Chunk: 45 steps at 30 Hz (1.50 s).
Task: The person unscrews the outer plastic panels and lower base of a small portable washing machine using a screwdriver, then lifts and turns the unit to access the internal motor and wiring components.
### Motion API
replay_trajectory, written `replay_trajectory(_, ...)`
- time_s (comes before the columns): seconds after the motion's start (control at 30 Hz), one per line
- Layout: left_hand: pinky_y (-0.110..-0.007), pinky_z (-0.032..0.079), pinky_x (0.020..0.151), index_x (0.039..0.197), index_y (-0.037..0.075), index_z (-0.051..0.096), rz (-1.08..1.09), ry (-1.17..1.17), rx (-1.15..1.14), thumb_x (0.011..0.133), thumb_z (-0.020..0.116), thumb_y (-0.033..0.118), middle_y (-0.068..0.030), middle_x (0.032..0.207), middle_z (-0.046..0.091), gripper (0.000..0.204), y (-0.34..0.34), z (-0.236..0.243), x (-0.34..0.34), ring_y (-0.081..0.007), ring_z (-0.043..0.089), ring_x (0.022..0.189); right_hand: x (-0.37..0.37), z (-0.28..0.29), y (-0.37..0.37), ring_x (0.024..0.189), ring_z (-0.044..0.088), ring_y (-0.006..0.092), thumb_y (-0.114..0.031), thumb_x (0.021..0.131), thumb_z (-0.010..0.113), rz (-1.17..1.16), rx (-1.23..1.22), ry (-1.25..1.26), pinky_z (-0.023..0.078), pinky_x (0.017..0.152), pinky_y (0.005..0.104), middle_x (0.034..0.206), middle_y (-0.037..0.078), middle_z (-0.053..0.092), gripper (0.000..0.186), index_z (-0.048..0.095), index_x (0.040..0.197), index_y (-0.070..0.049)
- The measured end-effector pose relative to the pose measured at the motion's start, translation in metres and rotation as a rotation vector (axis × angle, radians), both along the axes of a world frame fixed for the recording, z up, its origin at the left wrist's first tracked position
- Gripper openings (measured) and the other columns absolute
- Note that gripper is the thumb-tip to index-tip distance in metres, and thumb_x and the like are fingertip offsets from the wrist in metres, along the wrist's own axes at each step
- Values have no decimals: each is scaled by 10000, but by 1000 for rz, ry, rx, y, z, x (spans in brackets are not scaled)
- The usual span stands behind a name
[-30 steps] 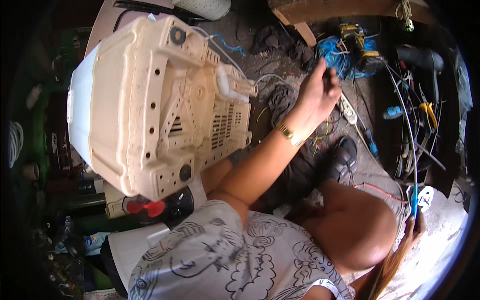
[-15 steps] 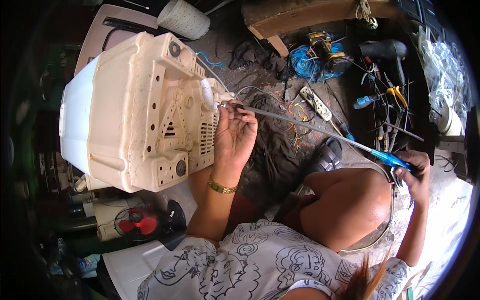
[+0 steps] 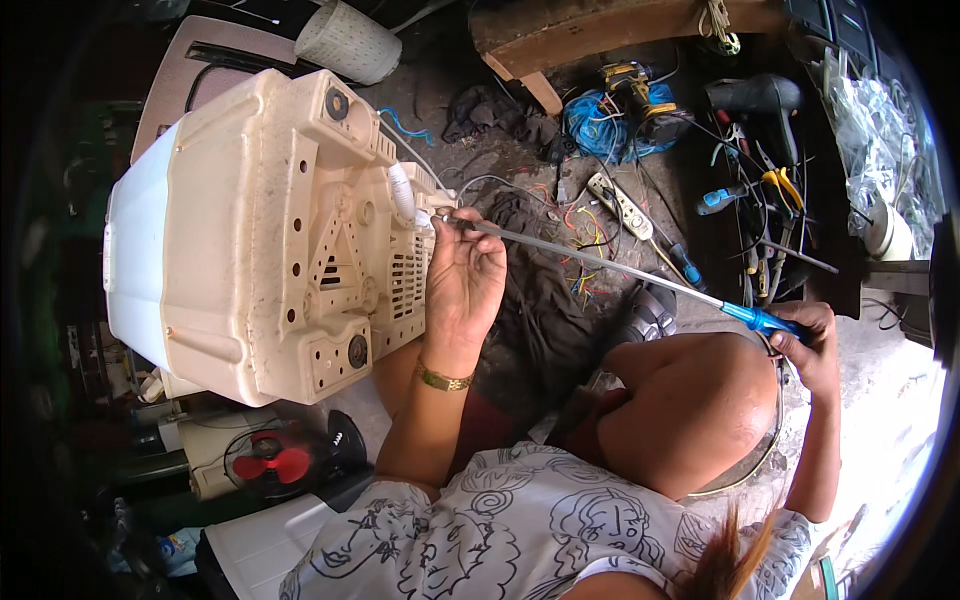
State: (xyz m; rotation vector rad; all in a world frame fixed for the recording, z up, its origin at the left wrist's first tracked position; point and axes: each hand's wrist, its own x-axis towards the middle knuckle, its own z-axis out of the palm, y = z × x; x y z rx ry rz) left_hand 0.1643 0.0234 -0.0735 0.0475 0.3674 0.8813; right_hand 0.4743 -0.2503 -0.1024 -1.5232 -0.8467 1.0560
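Note:
A big cream plastic appliance housing [image 3: 225, 240] lies tipped on its side at the left, its ribbed, slotted underside facing me. My left hand [image 3: 466, 285] is palm-up beside that underside, with thumb and fingers pinched around the tip end of a long screwdriver [image 3: 612, 267]. My right hand [image 3: 812, 348], far to the right past my knee, is closed around its blue handle. The thin metal shaft slants between both hands. A white cylindrical part [image 3: 401, 192] sits in the underside close to my left fingertips. What the screwdriver's tip touches is hidden by my fingers.
A power strip [image 3: 620, 208], cut coloured wires and dark cloth [image 3: 535, 270] lie on the floor beyond my hands. Pliers [image 3: 780, 188] and other tools lie at the right, near a hair dryer [image 3: 755, 95]. A yellow drill [image 3: 632, 90] rests on blue material. A red-bladed fan [image 3: 272, 463] stands lower left.
The whole view has shifted slightly, with the housing now a little further left and lower in it. Both hands keep their hold on the screwdriver.

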Motion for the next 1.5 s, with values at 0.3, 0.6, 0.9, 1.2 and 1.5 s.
replay_trajectory(0.3, -272, 469, 760, 1036, 135, 549, 93, 233, 552, 926, 584, 262, -2, 975, 558, 172, 24, -7, 12, -102, 524, 794, -10, -21, 19, 828, 598, 118, -167, 829, 704, 106, -397, 134, 512, 682, 248, 1035, 77, 600, 300, 622, 1067, -4)
replay_trajectory(0.6, -280, 464, 715, 1116, 94, 533, -162, 483, 682, 901, 636, 290, -27, 982, 581, 309, 12, -32, -1, -104, 528, 801, -52, -62, 49, 840, 564, 106, -124, 793, 689, -100, -100, 65, 457, 750, 249, 893, 43, 620, 270, 645, 1018, 18)
replay_trajectory(0.9, -384, 389, 1006, 1311, -45, 411, -1420, 663, 1117, 882, 615, 289, -215, 1285, 507, 581, -143, -235, -165, -315, 501, 1174, -90, -51, 39, 702, 546, 85, -187, 793, 627, -351, -85, 2, 432, 660, 232, 742, 20, 616, 252, 660, 971, -11)
replay_trajectory(1.2, -371, 334, 1057, 1325, -39, 419, -1561, 223, 1610, 871, 572, 220, -221, 1334, 471, 544, -221, -244, -126, -317, 428, 1259, -158, 45, -67, 729, 589, 111, -155, 780, 623, -763, -261, -118, 452, 665, 238, 797, 47, 635, 322, 627, 1047, 25)
replay_trajectory(1.5, -397, 433, 937, 1252, 57, 539, -1564, 586, 1788, 858, 601, 263, -186, 1184, 562, 449, -53, -291, -177, -347, 544, 1105, -135, 84, -96, 654, 527, 72, -177, 823, 588, -443, -281, -167, 390, 582, 216, 725, 8, 585, 287, 598, 1050, -1)
